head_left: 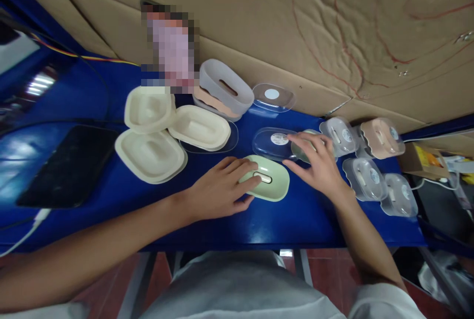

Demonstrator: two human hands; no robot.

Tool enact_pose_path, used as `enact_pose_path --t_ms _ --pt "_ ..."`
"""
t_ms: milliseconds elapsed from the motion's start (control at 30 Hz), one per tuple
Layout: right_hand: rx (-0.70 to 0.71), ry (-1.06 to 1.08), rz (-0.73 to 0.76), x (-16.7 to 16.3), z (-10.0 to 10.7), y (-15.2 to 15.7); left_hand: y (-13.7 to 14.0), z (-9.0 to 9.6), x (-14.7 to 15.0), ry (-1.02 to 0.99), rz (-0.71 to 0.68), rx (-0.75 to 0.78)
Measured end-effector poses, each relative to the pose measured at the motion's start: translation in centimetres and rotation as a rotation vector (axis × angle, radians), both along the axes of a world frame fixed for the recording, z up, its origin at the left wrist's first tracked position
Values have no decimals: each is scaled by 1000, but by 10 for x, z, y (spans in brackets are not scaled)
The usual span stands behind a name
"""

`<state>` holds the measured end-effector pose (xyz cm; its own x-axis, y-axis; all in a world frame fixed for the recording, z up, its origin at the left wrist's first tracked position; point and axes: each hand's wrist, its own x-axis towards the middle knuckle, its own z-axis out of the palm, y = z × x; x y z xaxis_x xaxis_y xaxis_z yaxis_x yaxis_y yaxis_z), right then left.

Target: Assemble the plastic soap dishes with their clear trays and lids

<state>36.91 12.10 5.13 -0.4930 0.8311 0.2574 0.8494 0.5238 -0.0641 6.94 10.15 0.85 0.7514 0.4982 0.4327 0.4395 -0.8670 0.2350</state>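
Note:
A light green oval plastic piece (278, 190) with a slot in its middle lies on the blue table. My left hand (222, 188) is closed over its left end, fingertips on top by the slot and thumb at the near side. A pale strip shows in the slot. Just beyond lies a clear oval lid (264, 148) with a round white sticker. Over the lid's right end is my right hand (316, 161), thumb and index finger spread apart, the index fingertip near the sticker. Beneath these fingers a pale greenish piece (301, 148) is partly hidden.
Cream oval trays (148, 158) lie at the left beside a black tablet (70, 166). Grey and peach slotted covers (222, 84) stand stacked at the back near another clear lid (268, 99). Several clear-lidded boxes (365, 178) sit at the right. A cardboard wall (259, 27) rises behind.

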Motion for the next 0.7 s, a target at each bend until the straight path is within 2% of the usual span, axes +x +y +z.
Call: enact_pose_path --t_ms 167,300,400,533,700 --pt "65 81 47 9 -18 -35 -1 -4 1 -46 20 -2" --pt "68 116 209 4 -27 -39 2 -4 1 -38 35 -6" --pt "70 150 246 0 -24 -39 4 -4 0 -15 45 -21" --pt "-14 112 251 -1 -24 -46 4 -7 -1 -11 -8 -14" --pt "-143 23 247 -8 -32 -53 6 -11 -2 -18 -8 -28"
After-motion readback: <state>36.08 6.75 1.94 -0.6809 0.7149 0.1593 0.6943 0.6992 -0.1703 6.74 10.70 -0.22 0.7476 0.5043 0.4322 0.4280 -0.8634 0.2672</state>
